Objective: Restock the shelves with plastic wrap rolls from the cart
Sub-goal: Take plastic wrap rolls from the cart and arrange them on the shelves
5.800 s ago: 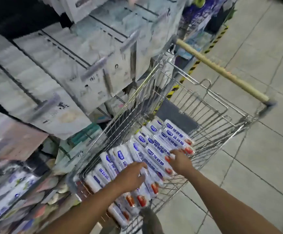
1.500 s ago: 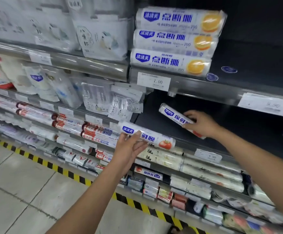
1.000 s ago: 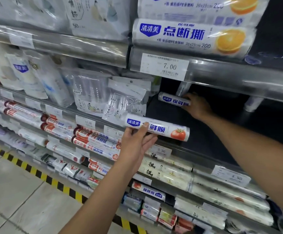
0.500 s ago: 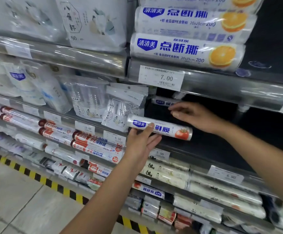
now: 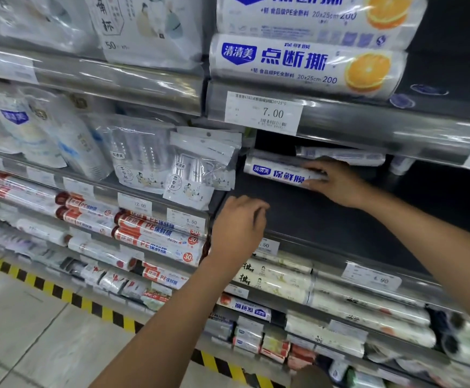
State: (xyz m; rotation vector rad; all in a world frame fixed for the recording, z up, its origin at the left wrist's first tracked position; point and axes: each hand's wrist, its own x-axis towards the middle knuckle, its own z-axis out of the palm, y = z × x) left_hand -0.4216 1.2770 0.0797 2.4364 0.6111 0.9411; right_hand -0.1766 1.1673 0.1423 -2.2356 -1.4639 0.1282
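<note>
A white plastic wrap roll (image 5: pixel 275 170) with blue print lies on the dark shelf (image 5: pixel 326 219), toward its back left. My right hand (image 5: pixel 337 183) grips the roll's right end, fingers curled over it. Behind it, against the back of the shelf, lies a second similar roll (image 5: pixel 345 156). My left hand (image 5: pixel 239 225) hovers at the shelf's front edge, holding nothing, with fingers loosely curled. The cart is out of view.
Orange-print rolls (image 5: pixel 306 65) are stacked on the shelf above, over a 7.00 price tag (image 5: pixel 264 113). Bagged cups (image 5: pixel 194 169) hang left of the dark shelf. Red-ended rolls (image 5: pixel 155 233) and other rolls fill the lower shelves. A yellow-black stripe (image 5: pixel 68 295) marks the floor.
My left hand has let go of the tomato-print roll and dropped to the shelf edge. My right hand has taken that roll and moved it back on the dark shelf.
</note>
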